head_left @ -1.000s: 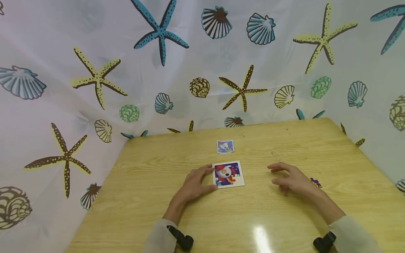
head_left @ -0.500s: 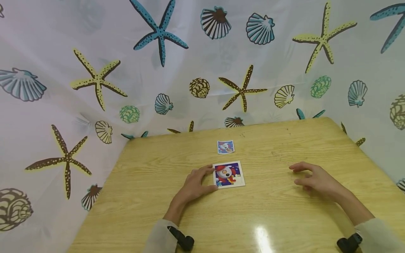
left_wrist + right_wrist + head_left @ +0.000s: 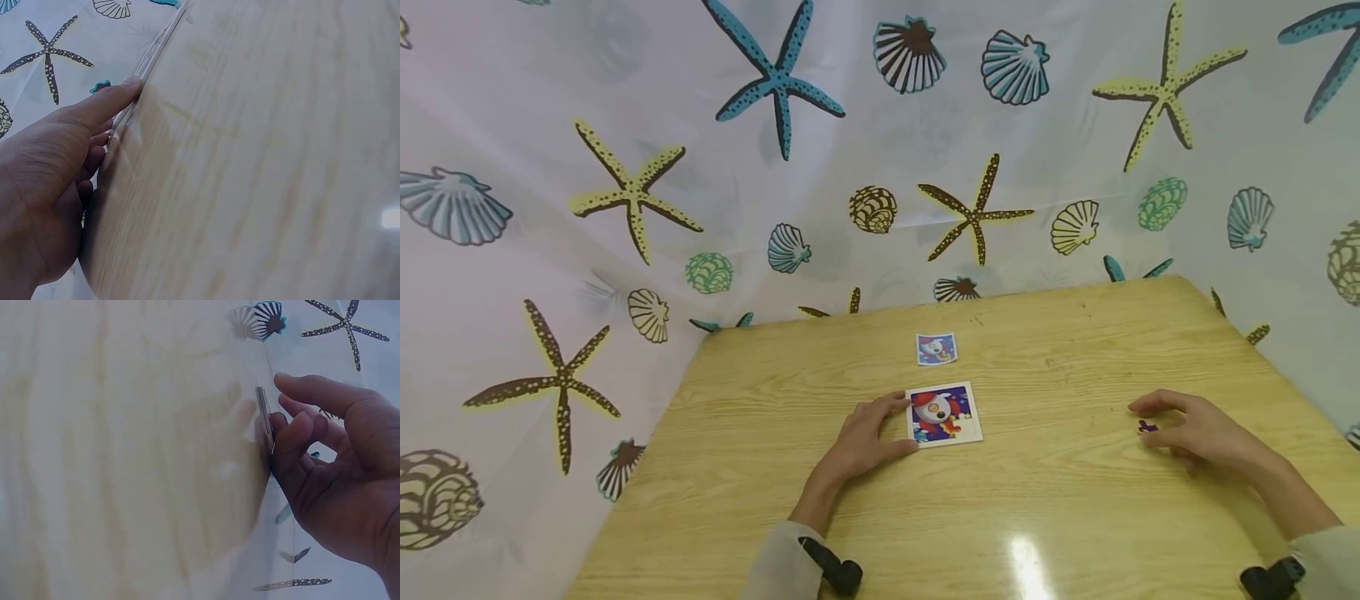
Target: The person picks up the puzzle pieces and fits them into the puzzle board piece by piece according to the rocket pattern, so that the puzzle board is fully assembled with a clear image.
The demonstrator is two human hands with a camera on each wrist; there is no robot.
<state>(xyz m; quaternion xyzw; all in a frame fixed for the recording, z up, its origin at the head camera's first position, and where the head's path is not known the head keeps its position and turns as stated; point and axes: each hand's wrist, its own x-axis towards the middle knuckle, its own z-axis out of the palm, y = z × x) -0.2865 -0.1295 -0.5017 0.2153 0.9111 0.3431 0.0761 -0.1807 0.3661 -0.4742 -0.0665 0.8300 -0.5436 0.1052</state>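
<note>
My left hand (image 3: 867, 437) holds the left side of a small square jigsaw puzzle (image 3: 942, 414) in a white frame, fingers near its upper left corner and thumb at its lower left corner. The puzzle shows a red and white rocket on dark blue, with a pale gap at the lower right. Farther right, my right hand (image 3: 1206, 429) is low over the table, thumb and forefinger apart around a small purple puzzle piece (image 3: 1146, 427). In the right wrist view the piece (image 3: 265, 419) appears edge-on beside the fingers; I cannot tell whether they touch it.
A small picture card (image 3: 936, 349) with the same rocket lies behind the puzzle. The wooden table (image 3: 1037, 492) reaches back to a white curtain (image 3: 850, 133) printed with starfish and shells.
My right hand has moved right, away from the puzzle, to the purple piece, which stays in place on the table. My left hand has kept its place at the puzzle.
</note>
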